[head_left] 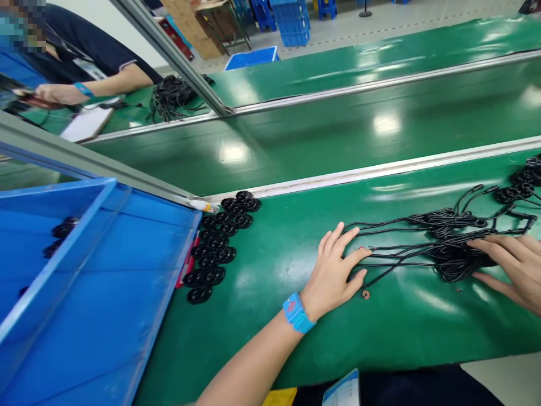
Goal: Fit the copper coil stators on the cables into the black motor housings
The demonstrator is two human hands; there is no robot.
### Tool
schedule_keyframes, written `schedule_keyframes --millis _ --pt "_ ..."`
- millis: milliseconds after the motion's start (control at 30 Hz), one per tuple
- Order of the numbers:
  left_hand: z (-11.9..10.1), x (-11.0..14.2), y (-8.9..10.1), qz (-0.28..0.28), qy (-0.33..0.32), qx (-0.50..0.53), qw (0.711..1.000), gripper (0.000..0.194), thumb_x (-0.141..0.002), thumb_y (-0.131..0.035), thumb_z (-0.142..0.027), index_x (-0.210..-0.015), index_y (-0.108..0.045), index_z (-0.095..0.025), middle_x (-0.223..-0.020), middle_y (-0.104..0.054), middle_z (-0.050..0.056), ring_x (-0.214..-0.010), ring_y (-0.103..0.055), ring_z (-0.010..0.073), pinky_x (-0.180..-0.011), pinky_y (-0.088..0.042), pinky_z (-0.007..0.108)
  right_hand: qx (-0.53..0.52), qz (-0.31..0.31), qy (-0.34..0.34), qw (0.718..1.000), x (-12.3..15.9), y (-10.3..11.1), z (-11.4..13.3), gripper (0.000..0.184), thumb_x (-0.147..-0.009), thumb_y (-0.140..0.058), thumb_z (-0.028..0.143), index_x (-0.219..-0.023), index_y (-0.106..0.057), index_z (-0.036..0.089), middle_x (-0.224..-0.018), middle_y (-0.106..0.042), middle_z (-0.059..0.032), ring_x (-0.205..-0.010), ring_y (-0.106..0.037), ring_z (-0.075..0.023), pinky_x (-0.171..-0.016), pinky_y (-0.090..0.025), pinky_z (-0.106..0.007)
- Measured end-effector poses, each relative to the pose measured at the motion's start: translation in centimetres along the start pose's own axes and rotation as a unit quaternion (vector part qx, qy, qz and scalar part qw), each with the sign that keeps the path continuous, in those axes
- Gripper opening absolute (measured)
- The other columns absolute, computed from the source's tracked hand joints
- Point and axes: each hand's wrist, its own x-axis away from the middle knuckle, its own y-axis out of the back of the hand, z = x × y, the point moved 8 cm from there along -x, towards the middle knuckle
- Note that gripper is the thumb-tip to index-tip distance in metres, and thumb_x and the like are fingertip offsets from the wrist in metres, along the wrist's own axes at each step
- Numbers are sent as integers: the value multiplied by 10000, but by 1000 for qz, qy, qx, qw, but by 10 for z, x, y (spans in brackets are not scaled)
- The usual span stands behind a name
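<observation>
My left hand (333, 273) lies flat on the green bench top (270, 316), fingers spread and slack, gripping nothing; the fingertips rest on the thin ends of the black cables (422, 248), which fan out from the hand to the right. My right hand (513, 270) is also open, palm down, its fingers pressing on the knotted middle of that same cable bundle (456, 262) without closing round it. The bundle lies on the bench between my two hands; I cannot count the single strands, they tangle too much. One small coppery coil (366, 294) sits at a cable tip just below my left thumb. A blue wrist strap (297, 313) circles my left wrist. To the left, black round discs (220, 248) lie in overlapping rows beside the blue tray (127, 293); I make out roughly fifteen, not surely. A few more black parts (522, 183) lie at the far right edge. Across the conveyor belt (338, 129), another person's hand (54, 93) holds something I cannot make out, beside a second cable heap (171, 98).
</observation>
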Motion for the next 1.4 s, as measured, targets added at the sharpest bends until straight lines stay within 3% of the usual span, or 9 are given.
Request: schedule_keyframes --millis 167,367,467,700,933,1067,1200,1300,1400 --pt "-10 -16 -10 67 -78 -2 995 178 -958 -664 -315 -1110 -749 -278 -1408 -706 71 -1569 -375 375 -1291 -149 679 -82 -23 -12 996 -20 25 4 468 -969 -561 651 -1273 -590 296 -1277 -670 -95 -1040 -671 -322 -946 -529 -513" --pt "-1 -23 -1 43 -74 -11 996 84 -939 -668 -288 -993 -733 -280 -1131 -798 33 -1407 -567 336 -1295 -146 669 -100 -22 -43 994 -16 29 -21 405 -998 -542 616 -1194 -680 290 -1151 -723 -72 -985 -681 -283 -924 -556 -483" --pt "3 -20 2 30 -70 -27 997 64 -933 -677 -310 -963 -725 -281 -1084 -799 30 -1323 -612 330 -1293 -149 664 -104 -3 -52 993 -12 22 -30 413 -1035 -500 562 -1263 -688 274 -1129 -738 -81 -944 -687 -268 -909 -563 -477" --pt "4 -18 4 10 -77 -54 996 82 -954 -624 -263 -955 -706 -268 -1055 -793 29 -1279 -627 324 -1277 -161 668 -147 91 -31 984 -26 9 -41 429 -1076 -431 513 -1279 -717 265 -1190 -741 -88 -1052 -718 -239 -899 -581 -381" --pt "6 -17 2 -47 -9 -52 997 139 -975 -572 -178 -1025 -675 -256 -1051 -795 27 -1303 -627 299 -1255 -246 606 -145 115 -5 983 -41 2 -48 409 -1032 -479 546 -1072 -760 251 -1020 -748 -90 -809 -716 -229 -726 -559 -378" --pt "5 -19 -1 -60 6 -64 996 162 -923 -589 -117 -966 -666 -253 -1045 -799 12 -1313 -630 292 -1237 -279 575 -139 84 17 987 -47 24 -41 438 -1006 -451 598 -1007 -715 249 -977 -707 -96 -834 -690 -256 -741 -558 -415" --pt "5 -15 5 -85 13 -93 992 119 -928 -607 -141 -964 -671 -235 -1052 -804 46 -1305 -634 344 -1190 -298 600 -91 12 28 995 -61 49 -35 430 -1035 -423 614 -1103 -667 267 -977 -712 -77 -835 -673 -269 -757 -532 -437" --pt "5 -10 14 -105 19 -131 986 108 -940 -593 -155 -967 -679 -216 -1063 -802 81 -1297 -632 380 -1149 -312 606 -63 -12 41 997 -72 52 -26 439 -1056 -418 594 -1235 -637 258 -1113 -727 -91 -950 -672 -303 -874 -500 -484" --pt "7 -2 23 -107 31 -158 981 175 -912 -659 -237 -1083 -688 -209 -1191 -774 109 -1316 -610 401 -1146 -309 607 -65 -9 52 996 -67 44 -19 580 -987 -491 711 -1342 -572 260 -1261 -696 -110 -1051 -649 -337 -938 -482 -516"
